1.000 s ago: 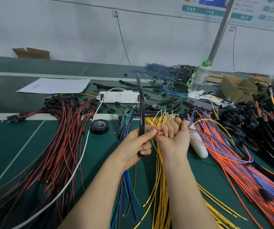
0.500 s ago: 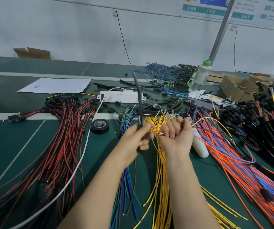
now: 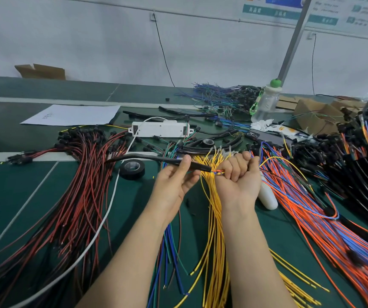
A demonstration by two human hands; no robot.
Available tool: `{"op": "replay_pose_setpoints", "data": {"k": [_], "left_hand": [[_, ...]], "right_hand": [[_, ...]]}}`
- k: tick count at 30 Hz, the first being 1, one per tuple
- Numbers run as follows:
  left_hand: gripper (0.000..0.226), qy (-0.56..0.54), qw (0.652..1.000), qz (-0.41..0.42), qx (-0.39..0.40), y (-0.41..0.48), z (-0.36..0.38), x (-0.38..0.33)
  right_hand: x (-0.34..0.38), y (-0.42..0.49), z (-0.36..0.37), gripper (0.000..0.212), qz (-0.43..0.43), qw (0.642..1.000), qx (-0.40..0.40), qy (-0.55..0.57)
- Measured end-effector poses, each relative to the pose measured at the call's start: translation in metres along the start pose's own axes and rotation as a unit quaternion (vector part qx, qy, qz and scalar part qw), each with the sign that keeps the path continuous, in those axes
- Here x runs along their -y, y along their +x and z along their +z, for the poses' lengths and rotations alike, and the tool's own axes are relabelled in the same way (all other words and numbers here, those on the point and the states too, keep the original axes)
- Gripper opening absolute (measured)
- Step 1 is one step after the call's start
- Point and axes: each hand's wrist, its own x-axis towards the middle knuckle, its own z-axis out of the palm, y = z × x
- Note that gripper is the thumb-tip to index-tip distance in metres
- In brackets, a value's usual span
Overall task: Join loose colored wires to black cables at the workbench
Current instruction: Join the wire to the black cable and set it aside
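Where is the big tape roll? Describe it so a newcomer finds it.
Start at the green bench, at the fan of red wires on its left. Between their right edge and the left hand, a black tape roll lies flat beside a white cord. It is bigger and nearer than the second roll among the black cables behind.

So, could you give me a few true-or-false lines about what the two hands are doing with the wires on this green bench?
The left hand holds a thin black cable. True.
That cable stands upright. False: it lies nearly level, pointing left.
The right hand is flat and open. False: it is a fist gripping thin coloured wire ends.
The round roll of black tape lies left of both hands. True.
The clear plastic bottle has a red lid. False: its cap is green.
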Motion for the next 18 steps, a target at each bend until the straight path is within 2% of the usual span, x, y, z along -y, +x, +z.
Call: {"op": "replay_pose_setpoints", "data": {"k": [7, 11, 18], "left_hand": [[0.016, -0.02, 0.999, -0.027, 0.003, 0.0, -0.0004, 0.0021], [0.024, -0.032, 0.999, -0.041, 0.007, -0.0004, -0.0026, 0.0015], [0.023, -0.028, 0.998, -0.049, 0.037, -0.0025, -0.0013, 0.0024]], "right_hand": [[0.0014, 0.0013, -0.0013, 0.051, 0.001, 1.0, 0.004, 0.018], [0.0027, 0.0019, -0.0018, 0.051, 0.005, 1.0, 0.006, 0.027], [0.0012, 0.0016, -0.0007, 0.049, -0.013, 1.0, -0.006, 0.0]]}}
